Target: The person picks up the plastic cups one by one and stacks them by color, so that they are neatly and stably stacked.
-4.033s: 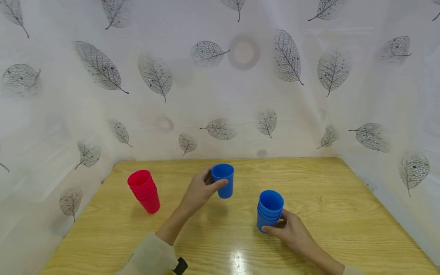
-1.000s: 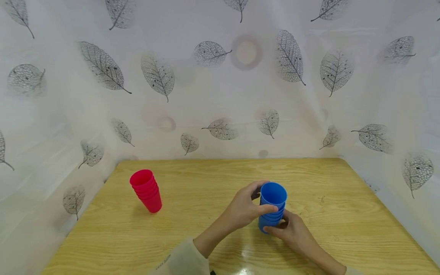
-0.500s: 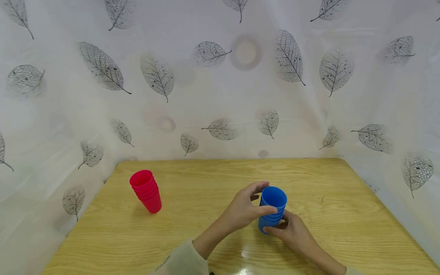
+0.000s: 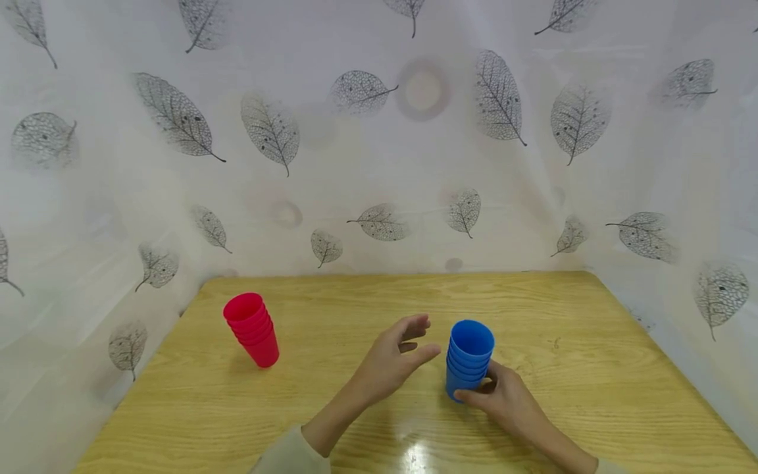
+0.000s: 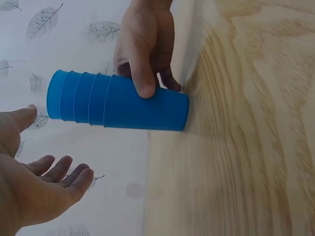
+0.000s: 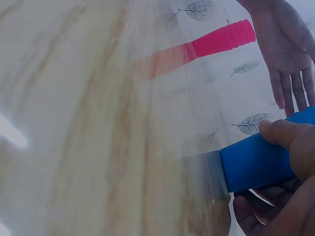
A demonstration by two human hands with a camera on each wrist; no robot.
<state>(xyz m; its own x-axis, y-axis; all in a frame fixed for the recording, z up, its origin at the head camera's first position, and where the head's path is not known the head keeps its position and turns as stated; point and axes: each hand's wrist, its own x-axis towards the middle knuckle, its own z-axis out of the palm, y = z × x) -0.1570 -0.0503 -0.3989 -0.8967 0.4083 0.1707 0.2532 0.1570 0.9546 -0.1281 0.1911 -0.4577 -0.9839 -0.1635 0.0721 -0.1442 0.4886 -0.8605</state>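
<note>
A stack of several nested blue cups [image 4: 470,349] stands upright on the right part of the table. My right hand [image 4: 503,401] grips the lowest cup near its base, thumb in front and fingers round the far side. Left of the stack, my left hand [image 4: 391,359] is in the air with fingers spread and nothing in it. In the left wrist view a gap shows between the left hand [image 5: 39,182] and the rims of the blue cups [image 5: 118,101]. The right wrist view shows the right thumb [image 6: 283,132] along the cup wall.
Several nested red cups [image 4: 253,332] stand at the left of the wooden table [image 4: 331,303]. Behind the table and along both sides hangs a white sheet with a leaf print [image 4: 379,151].
Earlier my left hand held a single blue cup apart, then set it into the stack, where it sank lower. Now that hand has let go and moved left. The right hand keeps its grip.
</note>
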